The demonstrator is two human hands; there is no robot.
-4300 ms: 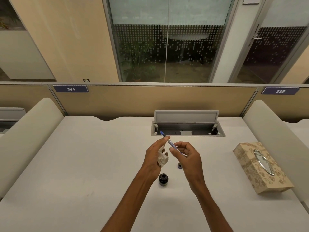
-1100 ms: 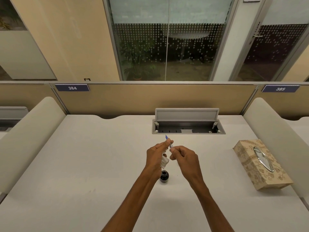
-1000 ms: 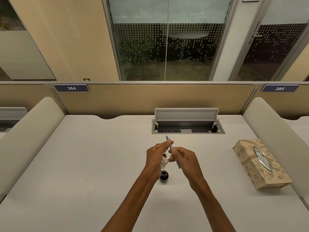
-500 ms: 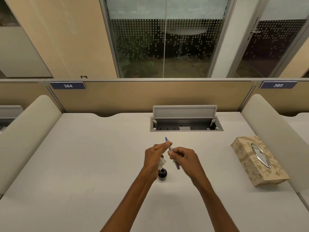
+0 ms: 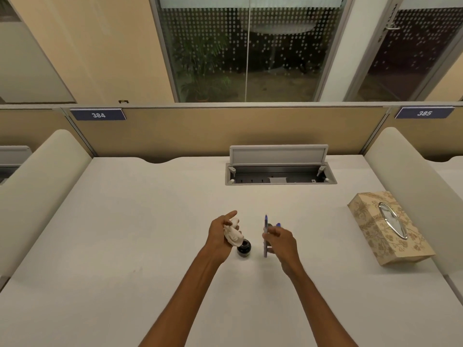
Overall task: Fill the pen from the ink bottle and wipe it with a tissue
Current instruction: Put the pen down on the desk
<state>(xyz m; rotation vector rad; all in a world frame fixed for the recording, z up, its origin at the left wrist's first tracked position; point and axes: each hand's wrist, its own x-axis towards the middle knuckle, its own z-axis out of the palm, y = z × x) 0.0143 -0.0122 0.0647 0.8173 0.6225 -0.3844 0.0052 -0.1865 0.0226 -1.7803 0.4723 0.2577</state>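
Note:
My right hand (image 5: 280,242) holds a slim blue pen (image 5: 265,222) upright, tip pointing away from me, above the white desk (image 5: 140,221). My left hand (image 5: 221,235) is closed on a crumpled white tissue (image 5: 234,235), index finger stretched out. A small round dark ink bottle (image 5: 243,249) stands open on the desk between the two hands, just right of the left hand. Something small and blue (image 5: 278,225), with a dark round piece beside it, shows behind my right hand's fingers; I cannot tell what they are.
A patterned beige tissue box (image 5: 388,227) lies at the right. An open cable tray with a raised lid (image 5: 279,169) is set into the desk at the back. Padded dividers (image 5: 42,186) flank both sides, a partition runs along the rear.
The hands were together, the left pinching the pen near its tip with the tissue. Now they have parted: the left drew away with the tissue, the right carries the pen to the right.

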